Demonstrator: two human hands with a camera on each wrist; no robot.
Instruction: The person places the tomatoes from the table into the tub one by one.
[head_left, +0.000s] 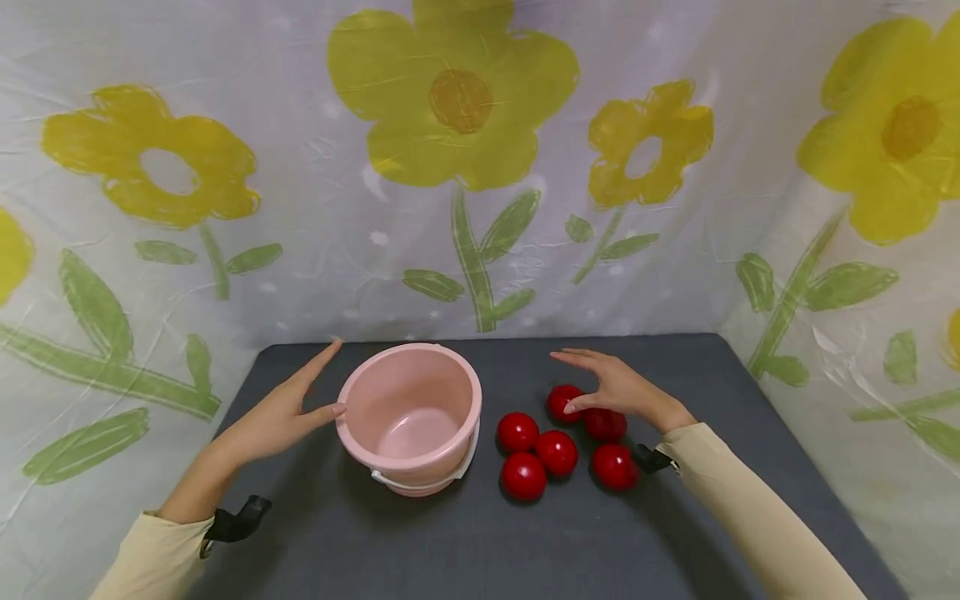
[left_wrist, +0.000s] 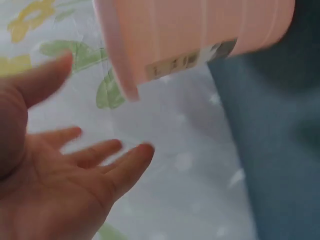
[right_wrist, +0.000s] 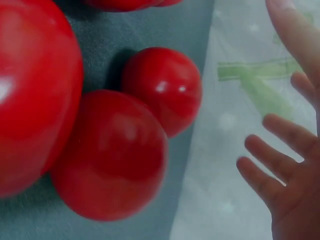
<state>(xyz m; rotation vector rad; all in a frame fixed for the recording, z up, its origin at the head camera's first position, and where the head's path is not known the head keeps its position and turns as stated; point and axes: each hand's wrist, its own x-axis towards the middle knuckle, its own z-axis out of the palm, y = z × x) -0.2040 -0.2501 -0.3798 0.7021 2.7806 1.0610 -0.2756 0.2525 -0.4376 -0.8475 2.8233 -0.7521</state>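
Note:
A pink bucket (head_left: 408, 379) with a white handle (head_left: 468, 457) stands upright on the dark table. My left hand (head_left: 277, 417) is raised at its left side, fingers and thumb spread. In the left wrist view a gap shows between that hand and the bucket wall (left_wrist: 175, 30), which bears a label. Several shiny red balls (head_left: 557, 453) lie grouped to the right of the bucket. Over the far ones hovers my right hand (head_left: 618, 390), its thumb overlapping them in the head view. The right wrist view shows its spread fingers apart from the nearby balls (right_wrist: 110, 160).
The dark grey table (head_left: 480, 550) ends at a back edge against a pale sheet (head_left: 315, 225) printed with yellow flowers. The sheet also runs along the left and right sides. A black strap (head_left: 238, 518) sits at the left wrist.

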